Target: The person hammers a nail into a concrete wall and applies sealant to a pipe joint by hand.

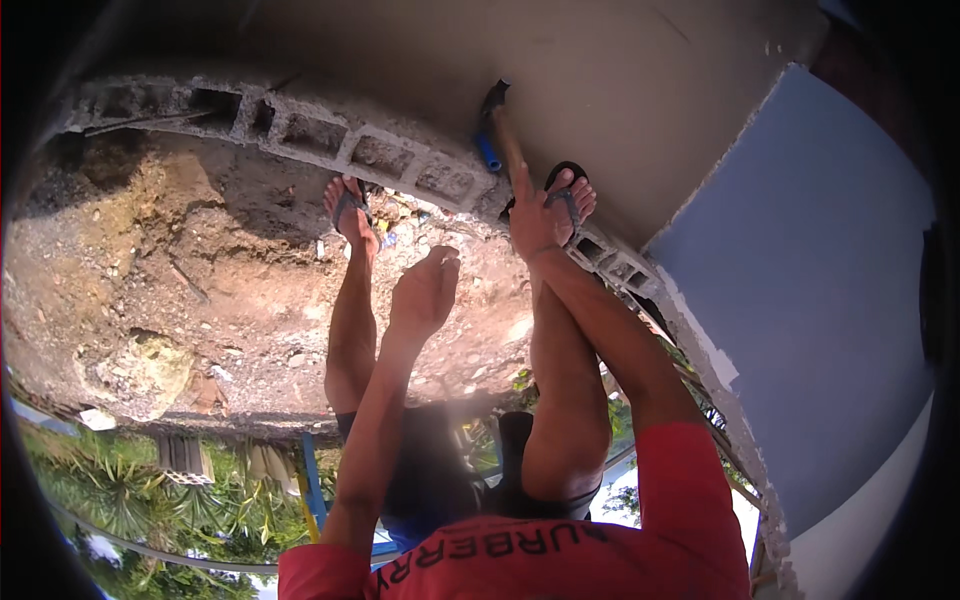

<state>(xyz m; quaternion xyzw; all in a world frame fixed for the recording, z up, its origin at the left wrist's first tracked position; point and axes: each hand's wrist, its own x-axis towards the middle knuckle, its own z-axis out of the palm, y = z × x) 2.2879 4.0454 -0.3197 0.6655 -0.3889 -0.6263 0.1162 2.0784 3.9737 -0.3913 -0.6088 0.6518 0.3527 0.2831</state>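
My right hand is closed round the wooden handle of a hammer, beside my right foot. The hammer's dark head points away from me, up against the smooth grey-brown surface. A short blue tube lies right beside the handle, near the end of the block row. In front of my left knee, over the dirt, my left hand hangs with its fingers curled in; whatever they may hold is hidden. My right foot, in a flip-flop, is on the blocks, while my left foot is at their near side.
A row of hollow concrete blocks with open cells curves across the far side. Rubble and loose dirt spread at the left. A blue-grey wall with a rough broken edge rises on the right. Plants show at lower left.
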